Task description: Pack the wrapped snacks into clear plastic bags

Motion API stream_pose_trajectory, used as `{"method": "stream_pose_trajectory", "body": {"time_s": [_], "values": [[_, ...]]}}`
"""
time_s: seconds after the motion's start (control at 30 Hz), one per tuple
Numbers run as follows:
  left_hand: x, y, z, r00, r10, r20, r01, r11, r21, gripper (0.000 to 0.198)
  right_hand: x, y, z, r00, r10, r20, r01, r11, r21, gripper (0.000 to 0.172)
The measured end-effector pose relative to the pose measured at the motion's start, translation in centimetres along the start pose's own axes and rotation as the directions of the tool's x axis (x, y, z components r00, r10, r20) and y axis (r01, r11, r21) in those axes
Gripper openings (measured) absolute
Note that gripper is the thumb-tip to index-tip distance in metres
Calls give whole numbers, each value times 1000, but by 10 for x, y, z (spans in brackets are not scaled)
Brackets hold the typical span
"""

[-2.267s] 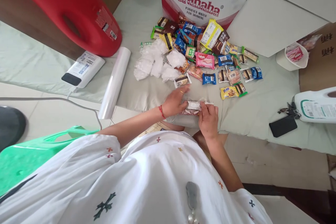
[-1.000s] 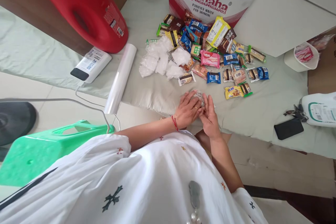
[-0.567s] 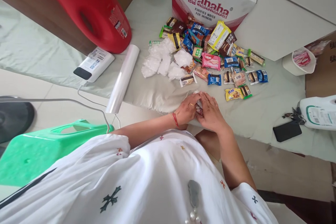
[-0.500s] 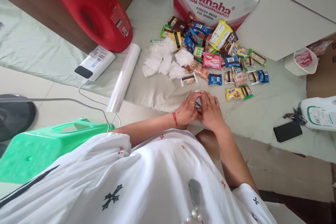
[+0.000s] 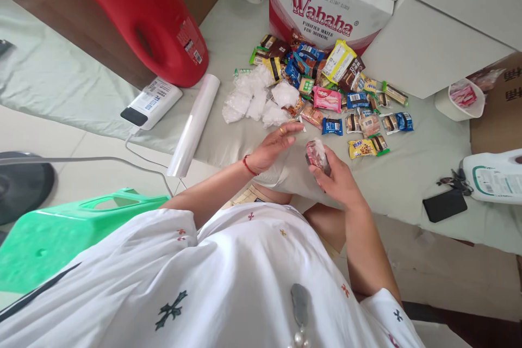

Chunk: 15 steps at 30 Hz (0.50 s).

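My right hand (image 5: 341, 178) grips a small snack packet (image 5: 317, 155), dark and reddish under clear plastic, above the front of the cloth-covered surface. My left hand (image 5: 276, 145) is apart from it, fingers stretched out and holding nothing. Its fingertips are close to the near edge of a pile of wrapped snacks. In that pile are a pink nabati packet (image 5: 327, 99), a yellow and brown packet (image 5: 341, 63) and small blue packets. Crumpled clear plastic bags (image 5: 249, 91) lie at the pile's left. Closest to my right hand is a yellow cookie packet (image 5: 361, 148).
Behind the snacks stands a Wahaha carton (image 5: 326, 11). On the left are a red jug (image 5: 163, 38), a white power bank (image 5: 155, 104) with a cable and a plastic film roll (image 5: 193, 125). A black phone (image 5: 444, 205), keys and a white bottle (image 5: 493, 176) lie at right.
Both hands were pressed together around the packet. My left hand has come off it, moving left and opening. The packet is now in my right hand alone.
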<state>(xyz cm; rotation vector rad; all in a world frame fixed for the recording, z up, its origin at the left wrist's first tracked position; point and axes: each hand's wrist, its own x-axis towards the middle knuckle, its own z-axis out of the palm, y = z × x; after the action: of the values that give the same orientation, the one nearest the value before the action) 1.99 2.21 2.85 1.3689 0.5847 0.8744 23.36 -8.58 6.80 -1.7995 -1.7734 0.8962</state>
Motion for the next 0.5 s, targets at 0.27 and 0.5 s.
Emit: {"method": "stream_pose_trajectory", "body": {"time_s": [0.27,0.5], "values": [[-1,-9,58,878,-447,168,454,671,-586,57,-15,-7,26,935,286,209,-347,618,706,71],[9,-20,63,829,-539,-147,373,729,-574,58,-36,16,23,914,352,201,-376,554,743,72]]}}
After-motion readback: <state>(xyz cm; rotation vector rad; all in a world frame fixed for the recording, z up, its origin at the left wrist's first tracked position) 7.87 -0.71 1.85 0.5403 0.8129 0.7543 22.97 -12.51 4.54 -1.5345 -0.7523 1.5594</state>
